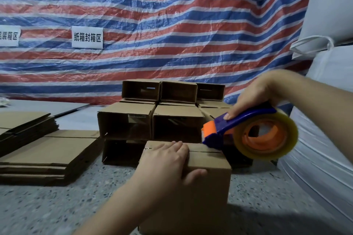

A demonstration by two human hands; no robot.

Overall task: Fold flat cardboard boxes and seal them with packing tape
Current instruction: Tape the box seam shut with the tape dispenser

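The box being sealed [208, 170] sits on the speckled floor [57, 206] directly under the left hand [168, 160]. That hand is spread flat across the top, fingers straight and thumb hooked over the near edge, judged to be pressing the two flaps shut so the seam [206, 152] stays closed for taping. The seam runs out from beneath the fingertips toward the right hand [254, 97].

The right hand is wrapped around the blue handle of the tape dispenser [238, 129], fingers curled over its top. The dispenser's orange-guarded nose is lowered onto the far end of the seam, just beyond the left fingertips, apparently so a strip can be laid along the seam (whether tape is already stuck down cannot be told). The roll of tape [267, 135] is glossy, clear-yellowish and round on an orange core; it hangs outboard of the box's right edge.

The cardboard is matte brown and stiff, with crisp folded edges. Beyond both hands, erected open-ended boxes [150, 120] are stacked in rows. Well left of the left hand, flat box blanks [47, 150] are piled in layered stacks. A crinkled striped tarpaulin [172, 15] hangs behind, and pale woven sacks [324, 139] bulge beside the right forearm.
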